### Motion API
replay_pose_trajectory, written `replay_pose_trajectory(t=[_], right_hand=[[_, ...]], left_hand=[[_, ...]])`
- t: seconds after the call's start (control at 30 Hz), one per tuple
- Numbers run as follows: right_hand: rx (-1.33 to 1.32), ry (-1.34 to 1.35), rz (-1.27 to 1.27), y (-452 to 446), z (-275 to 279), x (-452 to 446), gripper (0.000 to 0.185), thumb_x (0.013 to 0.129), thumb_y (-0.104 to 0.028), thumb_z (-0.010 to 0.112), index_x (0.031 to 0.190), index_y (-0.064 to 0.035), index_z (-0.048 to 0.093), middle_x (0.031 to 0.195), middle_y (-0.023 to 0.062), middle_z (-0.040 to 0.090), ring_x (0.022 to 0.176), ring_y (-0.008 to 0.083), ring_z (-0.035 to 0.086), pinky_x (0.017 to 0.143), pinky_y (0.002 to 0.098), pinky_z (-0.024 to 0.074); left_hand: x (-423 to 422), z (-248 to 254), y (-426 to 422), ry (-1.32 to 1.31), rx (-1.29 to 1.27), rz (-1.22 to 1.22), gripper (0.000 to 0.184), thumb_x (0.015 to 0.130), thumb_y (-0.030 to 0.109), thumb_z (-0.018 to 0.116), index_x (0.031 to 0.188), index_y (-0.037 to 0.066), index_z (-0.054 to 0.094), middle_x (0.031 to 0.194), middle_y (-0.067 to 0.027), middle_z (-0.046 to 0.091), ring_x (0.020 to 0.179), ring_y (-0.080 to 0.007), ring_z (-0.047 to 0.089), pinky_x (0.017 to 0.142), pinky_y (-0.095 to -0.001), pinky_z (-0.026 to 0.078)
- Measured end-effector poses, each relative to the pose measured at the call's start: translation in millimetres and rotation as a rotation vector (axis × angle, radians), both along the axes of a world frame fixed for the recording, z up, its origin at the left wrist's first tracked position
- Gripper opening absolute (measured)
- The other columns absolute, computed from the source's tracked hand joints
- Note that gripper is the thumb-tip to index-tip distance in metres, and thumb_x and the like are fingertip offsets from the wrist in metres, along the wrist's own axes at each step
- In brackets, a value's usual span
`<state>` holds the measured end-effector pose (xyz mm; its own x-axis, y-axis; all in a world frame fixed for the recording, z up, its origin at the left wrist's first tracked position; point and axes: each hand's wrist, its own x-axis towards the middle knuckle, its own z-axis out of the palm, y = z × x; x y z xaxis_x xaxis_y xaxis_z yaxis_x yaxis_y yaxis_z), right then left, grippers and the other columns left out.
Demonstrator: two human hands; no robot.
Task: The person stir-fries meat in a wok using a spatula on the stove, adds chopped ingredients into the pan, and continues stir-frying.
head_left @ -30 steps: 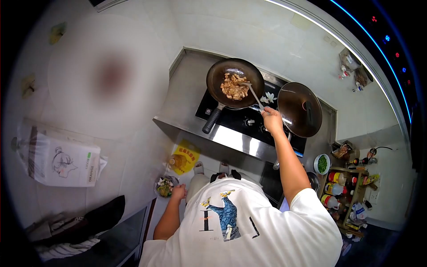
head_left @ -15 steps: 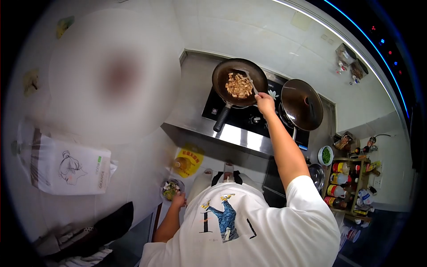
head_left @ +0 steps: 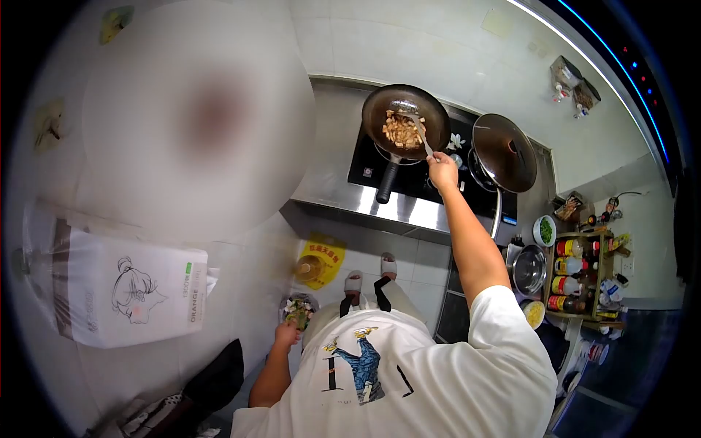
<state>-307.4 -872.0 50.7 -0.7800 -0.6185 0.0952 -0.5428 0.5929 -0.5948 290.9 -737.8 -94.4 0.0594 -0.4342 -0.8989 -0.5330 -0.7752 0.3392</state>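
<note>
My right hand [head_left: 443, 171] is closed round the handle of a spatula [head_left: 421, 131], whose blade is among browned food pieces [head_left: 401, 130] in a dark pan [head_left: 436, 117]. The pan sits on the left burner of a black stove [head_left: 365, 162], its black handle [head_left: 388, 182] pointing towards me. My left hand [head_left: 288, 333] hangs low at my side near a container of mixed scraps [head_left: 299, 310]; its fingers are too small and partly hidden to read. A second pan with a dark lid [head_left: 504, 152] is on the right burner.
Right of the stove are a bowl of chopped greens [head_left: 545, 231], a metal bowl [head_left: 529, 269], a bowl of yellow food [head_left: 534, 314] and a rack of bottles [head_left: 591, 274]. A yellow bag [head_left: 326, 261] lies on the floor. A white bag [head_left: 139, 288] hangs at left.
The view has shifted, bringing a bowl of yellow food into sight. My right hand and the spatula have moved within the pan area, shifting the food pieces slightly.
</note>
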Motion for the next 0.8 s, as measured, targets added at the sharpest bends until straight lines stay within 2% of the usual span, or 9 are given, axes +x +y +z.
replay_pose_trajectory(t=[0.07, 0.37, 0.5, 0.53, 0.57, 0.63, 0.7, 0.73, 0.8], right_hand=[[-0.023, -0.023, -0.013, 6.8, -1.1, 6.4, 0.036, 0.084, -0.029, 0.060, 0.108, -0.0032, 0.064, 0.106, 0.0168, 0.066, 0.100, 0.0328, 0.061, 0.087, 0.0377, 0.0471], [0.032, -0.068, -0.172, 17.1, -20.9, 13.3, 0.033, 0.083, -0.032, 0.062, 0.108, -0.0105, 0.066, 0.104, 0.0173, 0.065, 0.099, 0.0348, 0.061, 0.084, 0.0414, 0.0478], [-0.095, -0.072, -0.327, 32.7, -24.8, -5.3, 0.050, 0.078, -0.041, 0.064, 0.111, -0.0032, 0.063, 0.106, 0.0178, 0.065, 0.102, 0.0329, 0.061, 0.087, 0.0411, 0.0466], [-0.221, -0.120, -0.377, 37.1, -33.4, -10.8, 0.058, 0.078, -0.042, 0.067, 0.118, -0.0002, 0.058, 0.101, 0.0153, 0.067, 0.095, 0.0265, 0.063, 0.080, 0.0377, 0.0483], [-0.378, -0.512, -0.363, 48.3, -40.3, -19.2, 0.067, 0.078, -0.041, 0.070, 0.127, -0.0002, 0.050, 0.097, 0.0100, 0.065, 0.084, 0.0172, 0.060, 0.071, 0.0307, 0.0475], [-0.467, -0.604, -0.338, 72.7, -41.0, -16.6, 0.073, 0.078, -0.037, 0.072, 0.134, -0.0003, 0.041, 0.095, 0.0065, 0.061, 0.077, 0.0104, 0.053, 0.066, 0.0247, 0.0444], [-0.558, -0.742, -0.316, 99.9, -41.5, -8.6, 0.071, 0.079, -0.032, 0.072, 0.133, 0.0020, 0.040, 0.100, 0.0051, 0.061, 0.077, 0.0106, 0.053, 0.067, 0.0247, 0.0447], [-0.576, -0.749, -0.300, 113.4, -41.7, -1.1, 0.069, 0.080, -0.030, 0.072, 0.133, 0.0014, 0.041, 0.099, 0.0046, 0.061, 0.078, 0.0102, 0.053, 0.068, 0.0246, 0.0449], [-0.565, -0.745, -0.276, 143.2, -38.8, 24.8, 0.062, 0.080, -0.027, 0.070, 0.130, 0.0004, 0.044, 0.093, 0.0039, 0.062, 0.078, 0.0097, 0.055, 0.067, 0.0244, 0.0455]], left_hand=[[13.8, -16.9, 6.1, -0.007, 0.009, -0.023, 0.034, 0.091, 0.037, 0.053, 0.098, 0.005, 0.059, 0.069, -0.0074, 0.059, 0.049, -0.0144, 0.053, 0.040, -0.0279, 0.043], [-2.9, -4.8, -19.5, 0.009, -0.053, -0.201, 0.030, 0.088, 0.032, 0.055, 0.092, 0.003, 0.061, 0.067, -0.0079, 0.060, 0.048, -0.0143, 0.053, 0.041, -0.0287, 0.042], [-23.0, -2.6, -36.8, 0.073, -0.096, -0.288, 0.030, 0.087, 0.032, 0.056, 0.087, 0.002, 0.062, 0.062, -0.0080, 0.059, 0.048, -0.0161, 0.056, 0.044, -0.0301, 0.044], [-29.6, -2.2, -40.6, 0.068, -0.091, -0.315, 0.030, 0.087, 0.032, 0.056, 0.087, 0.002, 0.062, 0.062, -0.0080, 0.059, 0.048, -0.0161, 0.056, 0.044, -0.0301, 0.044], [-36.2, -1.5, -44.0, 0.051, -0.109, -0.391, 0.031, 0.087, 0.033, 0.056, 0.084, 0.003, 0.063, 0.062, -0.0082, 0.059, 0.049, -0.0169, 0.056, 0.045, -0.0309, 0.044], [-40.8, -9.2, -47.7, 0.031, -0.131, -0.488, 0.032, 0.087, 0.034, 0.057, 0.082, 0.003, 0.063, 0.061, -0.0085, 0.060, 0.050, -0.0177, 0.057, 0.046, -0.0317, 0.044], [-47.8, -17.7, -52.3, -0.002, -0.207, -0.721, 0.033, 0.088, 0.034, 0.056, 0.078, 0.004, 0.063, 0.061, -0.0091, 0.059, 0.050, -0.0186, 0.057, 0.047, -0.0333, 0.045], [-54.4, -15.7, -53.2, -0.005, -0.213, -0.743, 0.033, 0.088, 0.034, 0.056, 0.078, 0.004, 0.063, 0.061, -0.0091, 0.059, 0.050, -0.0186, 0.057, 0.047, -0.0333, 0.045], [-72.7, -13.5, -53.5, -0.071, -0.292, -0.933, 0.035, 0.090, 0.035, 0.052, 0.082, 0.003, 0.063, 0.059, -0.0049, 0.057, 0.047, -0.0152, 0.053, 0.045, -0.0292, 0.045]])
